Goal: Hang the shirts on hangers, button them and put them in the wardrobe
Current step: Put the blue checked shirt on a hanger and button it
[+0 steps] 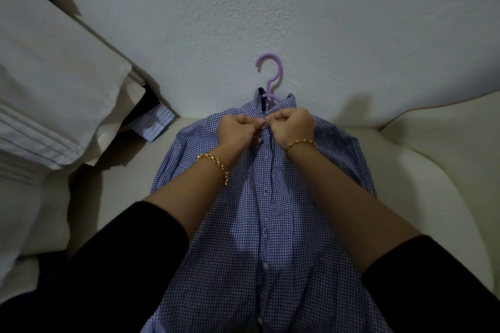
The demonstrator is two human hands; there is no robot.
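**Both hands at the collar button**

The checked shirt [270,224] lies front-up on a cream cushion [130,184]. It sits on a lilac hanger [272,73] whose hook points at the wall [297,8]. The left hand [238,127] and right hand [293,124], fingers curled, each pinch a placket edge just below the collar. At left, a pillow [54,76] overlies a striped cuff [154,124].

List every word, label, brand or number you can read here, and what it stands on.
No text can be read.
The checked shirt, purple hanger, striped cuff and pillow show no lettering.
The dark tab at the shirt's neck is too small to tell.
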